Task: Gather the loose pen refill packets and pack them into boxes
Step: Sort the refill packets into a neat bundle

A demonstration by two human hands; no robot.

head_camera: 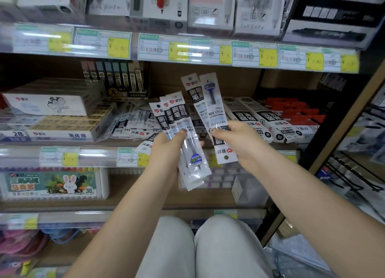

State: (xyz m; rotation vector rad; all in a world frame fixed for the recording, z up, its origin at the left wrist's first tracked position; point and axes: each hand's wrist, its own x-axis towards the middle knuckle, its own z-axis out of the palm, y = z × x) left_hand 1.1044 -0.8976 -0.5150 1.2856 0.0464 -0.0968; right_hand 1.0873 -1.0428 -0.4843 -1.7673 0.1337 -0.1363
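My left hand (166,144) grips a fanned stack of clear pen refill packets (177,115) with black-and-white labels, held upright in front of the middle shelf. My right hand (233,140) pinches two more refill packets (210,98), one label-up and one turned upside down. Behind both hands, loose refill packets (135,121) lie scattered on the shelf. To the right stand long white refill boxes (250,117) laid side by side.
Flat eraser and pencil boxes (52,109) are stacked at the shelf's left. Red packs (295,111) sit at the right. A rabbit-printed marker box (54,184) fills the lower shelf. A price-tag rail (187,51) runs above. My knees (198,246) are below.
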